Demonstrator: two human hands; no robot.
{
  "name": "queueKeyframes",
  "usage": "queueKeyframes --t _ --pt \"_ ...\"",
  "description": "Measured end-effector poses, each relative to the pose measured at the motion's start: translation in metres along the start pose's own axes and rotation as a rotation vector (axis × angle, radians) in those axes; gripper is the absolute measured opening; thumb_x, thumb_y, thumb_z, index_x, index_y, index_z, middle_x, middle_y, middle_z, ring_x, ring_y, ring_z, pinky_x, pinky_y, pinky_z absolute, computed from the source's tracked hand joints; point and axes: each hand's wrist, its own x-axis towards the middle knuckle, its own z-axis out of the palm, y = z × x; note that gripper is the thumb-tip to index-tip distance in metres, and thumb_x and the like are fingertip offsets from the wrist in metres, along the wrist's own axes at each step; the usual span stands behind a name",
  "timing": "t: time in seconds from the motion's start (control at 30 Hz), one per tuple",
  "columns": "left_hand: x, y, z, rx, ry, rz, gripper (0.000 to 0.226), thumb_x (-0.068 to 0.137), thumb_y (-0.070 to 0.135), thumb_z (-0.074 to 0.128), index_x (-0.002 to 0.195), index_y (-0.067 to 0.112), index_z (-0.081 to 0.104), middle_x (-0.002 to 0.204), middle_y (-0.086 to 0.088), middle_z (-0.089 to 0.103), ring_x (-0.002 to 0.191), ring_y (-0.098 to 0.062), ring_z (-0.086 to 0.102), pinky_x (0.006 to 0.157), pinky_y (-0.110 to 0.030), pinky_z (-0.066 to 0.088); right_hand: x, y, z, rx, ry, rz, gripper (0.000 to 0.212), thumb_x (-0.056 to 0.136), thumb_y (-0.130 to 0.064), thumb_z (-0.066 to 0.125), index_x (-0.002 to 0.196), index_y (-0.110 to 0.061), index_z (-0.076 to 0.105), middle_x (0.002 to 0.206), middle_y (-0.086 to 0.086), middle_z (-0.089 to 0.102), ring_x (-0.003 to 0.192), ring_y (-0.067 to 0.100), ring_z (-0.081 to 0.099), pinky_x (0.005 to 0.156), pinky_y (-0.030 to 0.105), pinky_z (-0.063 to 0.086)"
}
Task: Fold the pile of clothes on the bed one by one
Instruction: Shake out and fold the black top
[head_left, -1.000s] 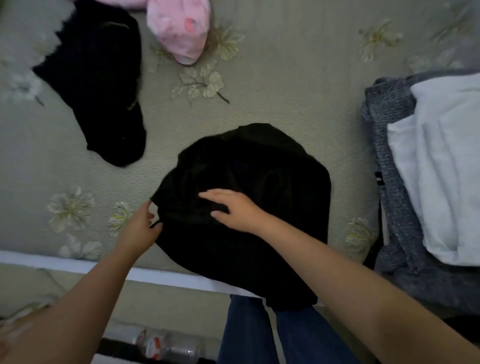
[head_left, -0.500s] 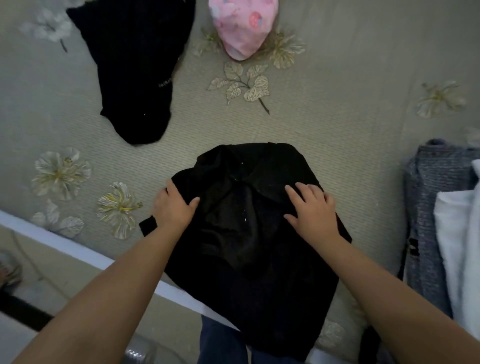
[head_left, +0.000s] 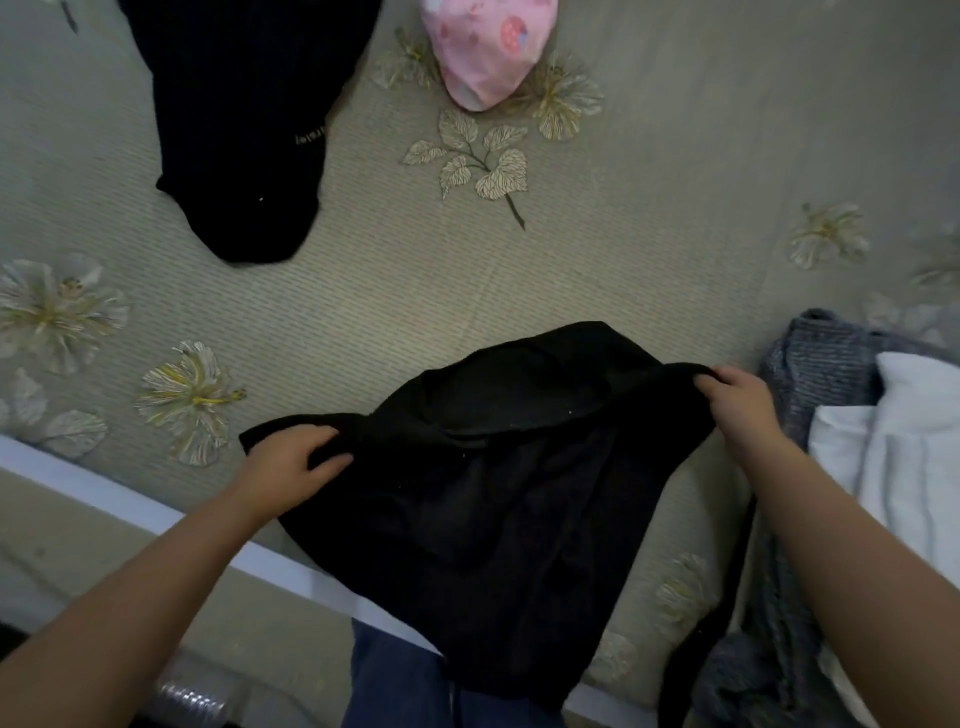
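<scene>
A black garment (head_left: 498, 467) lies at the near edge of the bed, its lower part hanging over the edge. My left hand (head_left: 291, 462) grips its left corner, fingers curled into the cloth. My right hand (head_left: 737, 405) pinches its upper right edge and holds it stretched out to the right. Between the two hands the cloth is pulled wide. A second black garment (head_left: 244, 119) lies spread at the far left. A pink garment (head_left: 483, 47) sits at the top middle.
The bed (head_left: 597, 260) has a grey-green floral cover and a white edge (head_left: 130, 504) running along the near left. At the right sits a stack with a grey knit (head_left: 815, 364) and a white cloth (head_left: 914, 457). A plastic bottle (head_left: 192, 701) lies on the floor.
Both hands moved apart from resting on top of the garment to gripping its left and right edges. The cloth is now stretched wider. The view shifted left and down.
</scene>
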Motion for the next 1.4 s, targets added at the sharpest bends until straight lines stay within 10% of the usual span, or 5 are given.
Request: queueKeyframes --t 0.2,0.4,0.53,0.8,1.4 --pt "-0.021 0.023 0.013 0.533 -0.421 0.381 0.048 0.086 0.043 0.054 0.132 0.029 0.047 0.136 0.000 0.040 0.124 -0.012 0.039 0.100 -0.025 0.030 -0.036 -0.003 0.025 -0.526 0.254 -0.161 0.049 0.083 -0.006 0.056 0.129 0.002 0.044 0.130 0.026 0.045 0.120 0.038 0.040 0.099 0.043 0.033" --pt "-0.036 0.033 0.004 0.036 -0.503 0.189 0.026 0.089 0.017 0.056 0.112 0.027 0.062 0.140 0.007 0.032 0.129 -0.005 0.029 0.102 -0.011 0.019 -0.135 0.004 0.105 -0.028 -0.277 0.128 0.037 0.086 -0.044 0.054 0.068 -0.012 0.055 0.080 0.010 0.061 0.084 0.029 0.059 0.077 0.035 0.046" --pt "-0.054 0.030 -0.013 -0.391 -0.316 -0.146 0.042 0.082 -0.014 0.052 0.067 0.024 0.058 0.122 -0.004 0.050 0.107 -0.012 0.048 0.076 -0.007 0.039 -0.162 0.002 0.153 0.076 -0.233 0.143 0.042 0.081 -0.043 0.063 0.102 -0.007 0.058 0.097 0.004 0.056 0.090 0.018 0.055 0.076 0.025 0.042" --pt "-0.022 0.025 -0.026 -0.018 -0.134 -0.221 0.021 0.088 -0.003 0.049 0.106 -0.002 0.061 0.109 -0.018 0.061 0.102 -0.027 0.056 0.078 -0.019 0.039 -0.163 -0.023 0.185 0.215 -0.251 0.242 0.040 0.081 -0.044 0.064 0.062 -0.013 0.046 0.062 0.002 0.056 0.064 0.018 0.059 0.050 0.024 0.044" --pt "0.116 0.253 0.060 0.540 -0.299 0.641 0.041 0.093 0.007 0.035 0.133 0.009 0.043 0.131 -0.014 0.049 0.120 -0.030 0.043 0.097 -0.038 0.035 -0.178 0.124 0.038 0.374 0.041 0.507 0.036 0.081 -0.001 0.060 0.056 -0.015 0.038 0.057 0.002 0.041 0.059 0.019 0.042 0.059 0.030 0.032"
